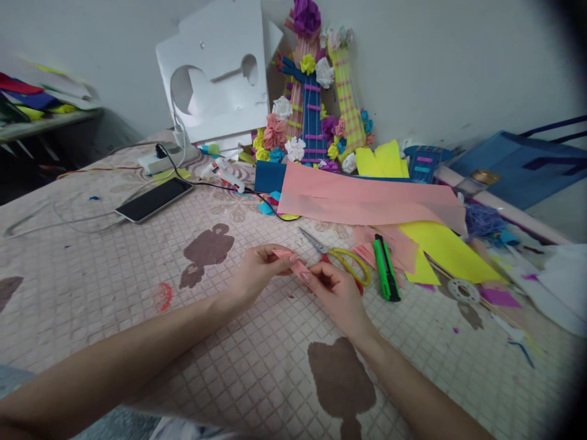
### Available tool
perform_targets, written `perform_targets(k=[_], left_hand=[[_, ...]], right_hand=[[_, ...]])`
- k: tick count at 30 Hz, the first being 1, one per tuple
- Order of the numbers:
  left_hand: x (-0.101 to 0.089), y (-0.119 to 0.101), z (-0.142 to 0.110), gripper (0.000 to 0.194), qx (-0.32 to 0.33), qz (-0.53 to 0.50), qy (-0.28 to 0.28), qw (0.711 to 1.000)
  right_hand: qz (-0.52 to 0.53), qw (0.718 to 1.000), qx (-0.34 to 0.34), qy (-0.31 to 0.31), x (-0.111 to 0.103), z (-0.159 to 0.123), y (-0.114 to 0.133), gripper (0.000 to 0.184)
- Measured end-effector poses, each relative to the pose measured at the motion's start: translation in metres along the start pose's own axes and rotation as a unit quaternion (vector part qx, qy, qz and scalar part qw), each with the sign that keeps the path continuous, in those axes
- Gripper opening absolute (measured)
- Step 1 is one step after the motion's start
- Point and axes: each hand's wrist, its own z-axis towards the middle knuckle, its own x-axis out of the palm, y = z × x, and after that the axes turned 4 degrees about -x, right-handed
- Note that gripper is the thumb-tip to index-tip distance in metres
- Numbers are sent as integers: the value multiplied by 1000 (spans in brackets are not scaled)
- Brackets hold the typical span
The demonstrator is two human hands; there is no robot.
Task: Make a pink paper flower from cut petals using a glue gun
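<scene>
while scissors lie just beyond, two bare hands pinch a slim pink strip

from where i stand, the folded, narrow pink paper strip sits between both hands, above the checked, pale tablecloth. the left hand has its upper end pinched between thumb and fingers; the right hand grips the lower end, thumb on top, its other fingers curled in.

just beyond the right hand are scissors with yellow and red handles, open blades pointing away to the left. to that hand's right lies a green and black plastic cutter, and farther right, bright yellow paper. past both hands stretches a long pink paper sheet. well off to the left hand's left, a dark-screened phone rests flat, and beyond that hand is a white glue gun.
</scene>
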Motion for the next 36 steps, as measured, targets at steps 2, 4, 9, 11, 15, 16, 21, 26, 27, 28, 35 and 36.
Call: perform_targets(k=[2,4,9,11,15,16,21,26,27,28,35,36], left_hand=[[-1,0,0,19,-8,-7,-3,1000],[-2,1,1,20,-13,-16,-4,1000],[-7,2,4,30,-21,-52,-4,998],[-7,4,4,33,-22,-57,-8,998],[-2,11,0,32,-46,-38,33,998],[-1,13,0,29,-54,-37,36,997],[-7,12,5,22,-65,-95,-26,993],[-13,6,11,32,-52,-146,-42,987],[-12,6,9,35,-57,-134,-21,989],[-10,6,8,35,-62,-117,3,991],[-11,5,6,17,-32,-114,-27,993],[-14,5,8,16,-32,-119,-36,992]], right_hand=[[0,1000,4,-2,0,0,0,24],[3,1000,8,-3,0,0,1,24],[18,1000,20,-9,-1,0,4,22],[27,999,29,-15,-1,0,5,24],[77,996,34,-15,0,0,4,28],[87,996,35,-12,0,0,4,28],[89,995,42,-8,0,0,1,28],[103,993,52,-16,1,0,-1,28],[102,993,51,-16,1,0,-1,28],[97,994,49,-14,2,0,0,28],[60,997,39,33,-2,1,-4,20],[65,996,39,40,-3,1,-6,18]])
